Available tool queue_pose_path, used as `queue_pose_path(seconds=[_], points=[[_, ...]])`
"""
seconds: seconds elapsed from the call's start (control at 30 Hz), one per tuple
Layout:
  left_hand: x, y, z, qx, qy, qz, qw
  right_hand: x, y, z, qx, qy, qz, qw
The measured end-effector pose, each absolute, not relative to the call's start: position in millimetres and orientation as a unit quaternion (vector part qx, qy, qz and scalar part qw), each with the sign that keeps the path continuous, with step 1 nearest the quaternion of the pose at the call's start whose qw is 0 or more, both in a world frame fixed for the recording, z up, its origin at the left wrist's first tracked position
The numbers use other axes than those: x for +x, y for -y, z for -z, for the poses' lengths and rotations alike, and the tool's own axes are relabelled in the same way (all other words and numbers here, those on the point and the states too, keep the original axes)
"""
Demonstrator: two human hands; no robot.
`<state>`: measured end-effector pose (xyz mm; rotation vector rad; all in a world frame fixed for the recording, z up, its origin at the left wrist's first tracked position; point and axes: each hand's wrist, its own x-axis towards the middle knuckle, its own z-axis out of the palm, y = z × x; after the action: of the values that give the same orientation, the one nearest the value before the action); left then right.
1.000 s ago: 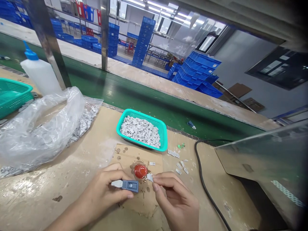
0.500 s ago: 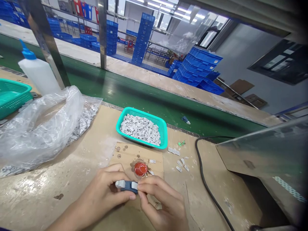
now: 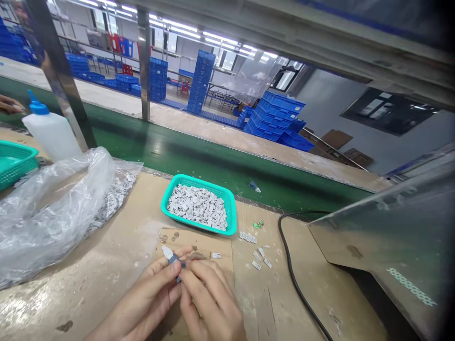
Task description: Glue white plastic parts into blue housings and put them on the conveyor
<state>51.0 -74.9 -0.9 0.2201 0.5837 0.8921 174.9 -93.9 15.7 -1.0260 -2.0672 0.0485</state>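
Between the thumb and fingers of my left hand (image 3: 151, 289) is a small dark blue plastic piece (image 3: 174, 259) with a light grey end pointing up and left. My right hand (image 3: 213, 296) is closed at the lower end of the same piece, its fingertips pressed together there and partly hidden. Beneath and beyond my hands lies a cardboard sheet (image 3: 222, 244) with one loose light grey part (image 3: 216, 255) on it. Past that stands a turquoise basket (image 3: 232, 220) full of small light grey parts (image 3: 197, 206).
A clear plastic bag (image 3: 81, 189) with grey parts and a white squeeze bottle (image 3: 51, 132) stand left. Several loose parts (image 3: 261, 255), a grey strip (image 3: 248, 237) and a black cable (image 3: 289, 270) lie right. Another person's hand (image 3: 10, 105) shows over the green belt (image 3: 170, 147).
The piece has turned from lying crosswise to pointing up and left, and my hands have shifted left and overlap more. The red cup is now hidden. A co-worker's hand has appeared far left.
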Motion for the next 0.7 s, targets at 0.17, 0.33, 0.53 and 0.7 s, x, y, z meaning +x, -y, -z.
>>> queue_pose_path(seconds=[0.17, 0.33, 0.53, 0.7], points=[[35.0, 12.2, -23.2, 0.287, -0.345, -0.477, 0.756, 187.7, 62.9, -34.0, -0.395, 0.824, 0.015, 0.405], [19.3, -103.1, -28.4, 0.602, -0.478, -0.394, 0.503, 232.8, -2.4, -24.3, -0.547, 0.763, -0.043, 0.341], [32.2, -214.1, -14.7, 0.694, -0.581, -0.266, 0.332, 251.0, -60.4, 4.4, -0.573, 0.779, -0.052, 0.252], [47.3, -253.1, -5.1, 0.718, -0.617, -0.188, 0.264, 241.0, -63.3, 14.7, -0.619, 0.745, -0.055, 0.243]])
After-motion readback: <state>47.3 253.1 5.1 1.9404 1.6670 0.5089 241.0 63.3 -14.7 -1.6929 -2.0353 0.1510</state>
